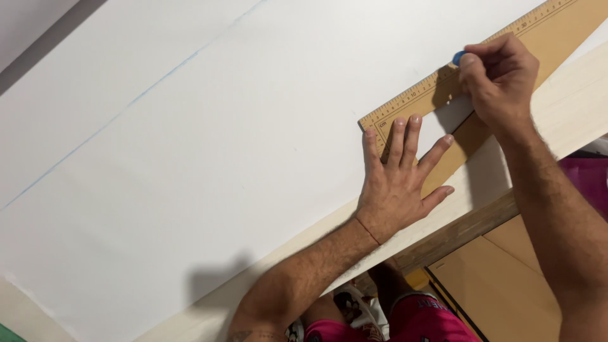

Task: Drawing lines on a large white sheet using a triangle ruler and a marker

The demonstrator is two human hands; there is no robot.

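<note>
Left hand [398, 183], fingers spread, pins wooden ruler [443, 85] on white sheet [221, 158]; right hand [500, 76] at 1 o'clock pinches blue chalk [458, 58]. Lighter pressure could let the ruler slip, skewing the line.

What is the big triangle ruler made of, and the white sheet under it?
The set square looks like pale, matte wood, tan with faint grain and printed marks. The white sheet looks like thin fabric or paper, matte with soft creases; which one is unclear.

Sheet [221, 158] spread across the bench [570, 107], ruler [430, 88] laid on it at the right. Left hand [396, 180] flat on the ruler's near end, right hand [500, 76] with chalk [457, 58] further along.
</note>
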